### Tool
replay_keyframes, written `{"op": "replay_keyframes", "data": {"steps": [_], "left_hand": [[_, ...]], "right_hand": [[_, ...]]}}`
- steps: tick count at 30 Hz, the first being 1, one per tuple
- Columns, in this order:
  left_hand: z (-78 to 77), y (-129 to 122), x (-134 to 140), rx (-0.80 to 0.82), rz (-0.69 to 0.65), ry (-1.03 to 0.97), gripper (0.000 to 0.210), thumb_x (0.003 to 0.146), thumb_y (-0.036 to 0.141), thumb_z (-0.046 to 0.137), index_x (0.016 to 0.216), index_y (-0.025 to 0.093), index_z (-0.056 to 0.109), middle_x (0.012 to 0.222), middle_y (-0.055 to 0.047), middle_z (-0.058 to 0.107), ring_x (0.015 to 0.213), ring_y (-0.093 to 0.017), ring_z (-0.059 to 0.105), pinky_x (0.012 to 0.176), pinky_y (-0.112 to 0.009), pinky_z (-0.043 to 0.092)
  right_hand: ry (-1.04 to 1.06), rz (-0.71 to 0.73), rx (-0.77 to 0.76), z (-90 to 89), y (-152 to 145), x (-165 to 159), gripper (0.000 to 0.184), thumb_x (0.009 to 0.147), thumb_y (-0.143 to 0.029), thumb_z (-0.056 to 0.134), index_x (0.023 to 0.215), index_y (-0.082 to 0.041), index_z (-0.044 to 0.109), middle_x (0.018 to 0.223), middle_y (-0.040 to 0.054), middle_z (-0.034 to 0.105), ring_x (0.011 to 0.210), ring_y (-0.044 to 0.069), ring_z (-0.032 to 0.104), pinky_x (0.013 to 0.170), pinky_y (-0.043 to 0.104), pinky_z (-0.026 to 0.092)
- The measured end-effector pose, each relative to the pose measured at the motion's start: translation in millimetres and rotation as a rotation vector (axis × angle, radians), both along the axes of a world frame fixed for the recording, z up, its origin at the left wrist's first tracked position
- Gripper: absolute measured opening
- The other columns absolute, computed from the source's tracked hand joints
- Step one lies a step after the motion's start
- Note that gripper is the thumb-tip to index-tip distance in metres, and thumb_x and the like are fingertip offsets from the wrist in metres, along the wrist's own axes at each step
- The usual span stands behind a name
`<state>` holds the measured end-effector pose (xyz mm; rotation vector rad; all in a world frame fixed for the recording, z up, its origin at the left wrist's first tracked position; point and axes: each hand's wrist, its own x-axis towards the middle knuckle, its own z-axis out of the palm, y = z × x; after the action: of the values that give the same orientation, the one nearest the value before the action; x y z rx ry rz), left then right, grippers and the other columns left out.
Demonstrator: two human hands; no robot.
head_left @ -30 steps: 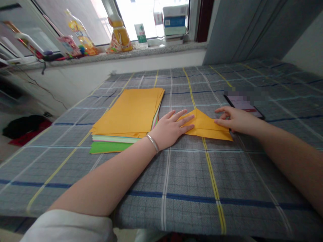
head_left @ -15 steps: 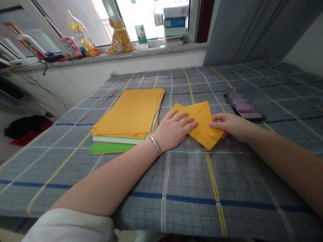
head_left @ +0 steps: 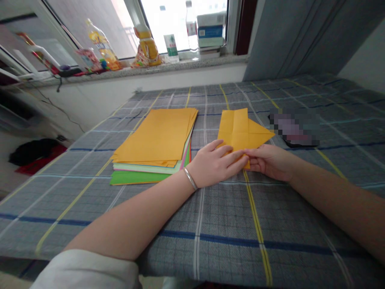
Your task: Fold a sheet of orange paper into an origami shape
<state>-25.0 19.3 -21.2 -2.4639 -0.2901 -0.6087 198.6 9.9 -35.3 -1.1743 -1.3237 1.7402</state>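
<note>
Sitting low, well left of the paper stack (head_left: 156, 134): a black bundle (head_left: 30, 151) beside something red. Beyond the stack and to its left, a yellow-labelled bottle (head_left: 105, 48) on the windowsill (head_left: 186, 64). Stack itself: orange-yellow sheets on top, pale, pink and green edges below, green jutting out on the near side; lies on grey plaid cloth (head_left: 168, 216). Directly beyond it, a white-and-green tube (head_left: 171, 46) on the sill.

Just right of the stack, left hand (head_left: 218, 164), silver bracelet (head_left: 190, 178) at the wrist, fingers spread flat over the near part of the folded paper (head_left: 237, 128). That orange-yellow piece lies right of the stack, apart from it, creased, one pointed flap aimed right. Farther right of the stack, right hand (head_left: 269, 162), pinching the paper's near edge, fingertips meeting the left's. Farthest right of the stack, a pixelated dark-edged slab (head_left: 294, 130), probably a phone.
</note>
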Motion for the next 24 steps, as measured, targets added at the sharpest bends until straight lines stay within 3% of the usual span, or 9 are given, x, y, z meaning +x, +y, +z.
{"op": "replay_keyframes", "data": {"steps": [5,7,10,13,16,18,21,24], "left_hand": [[-0.5,3,-3,-0.054,0.107,-0.025,0.024,0.106,0.020,0.044,0.097,0.018,0.066,0.116,-0.001,0.076,0.095,-0.015,0.073,0.086,-0.033,0.057],[-3.6,8,-6,-0.109,0.121,-0.069,0.024,0.106,0.020,0.043,0.096,0.017,0.065,0.115,-0.003,0.076,0.096,-0.015,0.073,0.089,-0.032,0.057],[-7.9,17,-14,-0.210,0.114,-0.190,0.020,0.106,0.020,0.043,0.098,0.016,0.061,0.114,-0.006,0.075,0.103,-0.016,0.072,0.099,-0.035,0.057],[-9.6,26,-22,-0.305,0.018,-0.233,0.021,0.106,0.019,0.039,0.098,0.017,0.057,0.117,-0.007,0.075,0.108,-0.015,0.071,0.102,-0.036,0.057],[-9.2,32,-29,-0.380,-0.105,-0.251,0.019,0.104,0.014,0.037,0.096,0.019,0.053,0.120,-0.007,0.074,0.113,-0.013,0.070,0.113,-0.044,0.050],[-8.7,33,-31,-0.450,-0.121,-0.266,0.019,0.100,0.009,0.038,0.091,0.020,0.050,0.120,-0.007,0.074,0.115,-0.012,0.069,0.118,-0.047,0.045],[-8.1,34,-33,-0.554,-0.075,-0.251,0.013,0.095,0.009,0.046,0.089,0.021,0.049,0.117,-0.006,0.074,0.114,-0.013,0.069,0.120,-0.048,0.042],[-7.3,34,-34,-0.604,-0.031,-0.270,0.009,0.091,0.011,0.052,0.094,0.020,0.053,0.112,-0.006,0.074,0.112,-0.015,0.069,0.119,-0.049,0.041]], "right_hand": [[-0.087,0.035,0.140,-2.0,2,2,0.036,0.094,-0.029,0.042,0.121,-0.019,0.065,0.116,0.0154,0.075,0.105,0.028,0.073,0.090,0.049,0.062],[-0.121,-0.020,0.246,-4.4,8,8,0.042,0.092,-0.026,0.039,0.126,-0.020,0.061,0.125,0.0172,0.072,0.108,0.030,0.072,0.086,0.050,0.063],[-0.245,-0.182,0.333,-13.2,21,22,0.059,0.081,-0.021,0.055,0.140,-0.024,0.050,0.133,0.0166,0.068,0.108,0.032,0.072,0.081,0.047,0.065],[-0.416,-0.330,0.495,-24.6,35,38,0.085,0.077,-0.025,0.068,0.154,-0.026,0.034,0.150,0.0198,0.053,0.106,0.032,0.072,0.077,0.046,0.065],[-0.584,-0.359,0.645,-30.6,45,54,0.092,0.079,-0.028,0.069,0.160,-0.027,0.025,0.151,0.0218,0.050,0.097,0.030,0.074,0.081,0.049,0.063],[-0.738,-0.310,0.808,-30.3,48,62,0.083,0.078,-0.026,0.070,0.155,-0.026,0.038,0.147,0.0195,0.054,0.105,0.032,0.071,0.088,0.053,0.060],[-0.915,-0.221,1.037,-26.1,48,68,0.045,0.080,-0.024,0.065,0.125,-0.023,0.067,0.141,0.0161,0.059,0.124,0.034,0.061,0.101,0.057,0.051],[-0.974,-0.202,1.141,-20.4,45,69,0.017,0.085,-0.024,0.059,0.096,-0.022,0.072,0.136,0.0141,0.063,0.126,0.032,0.060,0.106,0.057,0.047]]}}
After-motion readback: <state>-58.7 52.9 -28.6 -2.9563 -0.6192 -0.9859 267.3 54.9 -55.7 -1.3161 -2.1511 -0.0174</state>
